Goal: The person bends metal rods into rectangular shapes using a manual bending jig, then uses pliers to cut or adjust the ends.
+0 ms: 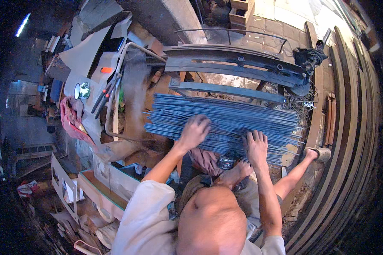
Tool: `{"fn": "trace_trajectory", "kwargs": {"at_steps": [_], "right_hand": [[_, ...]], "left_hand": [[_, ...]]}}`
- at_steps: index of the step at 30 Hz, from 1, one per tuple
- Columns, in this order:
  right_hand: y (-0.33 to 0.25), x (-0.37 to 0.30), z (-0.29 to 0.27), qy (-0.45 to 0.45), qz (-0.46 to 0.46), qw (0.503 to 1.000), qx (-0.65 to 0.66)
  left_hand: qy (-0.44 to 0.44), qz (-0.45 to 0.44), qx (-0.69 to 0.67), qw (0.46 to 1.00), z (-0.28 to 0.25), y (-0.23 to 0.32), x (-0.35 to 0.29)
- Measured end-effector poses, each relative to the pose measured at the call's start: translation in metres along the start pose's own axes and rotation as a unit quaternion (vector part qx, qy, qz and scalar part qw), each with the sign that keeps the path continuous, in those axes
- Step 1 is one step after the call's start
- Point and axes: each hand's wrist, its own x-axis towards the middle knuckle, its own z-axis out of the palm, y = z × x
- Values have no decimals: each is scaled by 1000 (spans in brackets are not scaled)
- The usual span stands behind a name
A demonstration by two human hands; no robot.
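Note:
A wide layer of long, thin, blue-grey metal rods (230,114) lies crosswise in front of me, its ends uneven at both sides. My left hand (195,131) rests palm down on the left-middle part of the rods, fingers bent and slightly apart. Farther right, my right hand (256,146) lies over their near edge, fingertips spread on the rods. Neither hand visibly grips a rod. Under the near edge, beside my right wrist, is a bare foot (241,170), with dark clutter and a mauve cloth (204,162) next to it.
Beyond the rods stands a dark metal bench frame (230,63) with a black clamp-like fixture (306,68) at its right. Long beams (349,106) run along the right. Pliers (104,97), an enamel cup (82,90) and red cloth (74,119) lie at left. A sandalled foot (317,154) is at right.

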Motion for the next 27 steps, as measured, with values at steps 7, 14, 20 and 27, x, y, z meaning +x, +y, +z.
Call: {"fn": "trace_trajectory", "kwargs": {"at_steps": [7,14,20,27], "right_hand": [[-8,14,7,48,-11,999,10],[-6,24,7,8,-13,1000,12],[-7,20,15,35,-23,999,23],[7,-20,-10,103,31,990,94]], "left_hand": [[93,-145,131,976,-57,-68,-19],[-31,-39,116,992,-65,-97,-11],[20,-64,130,989,-84,-89,-22],[231,-203,331,892,-255,-131,1]]}}
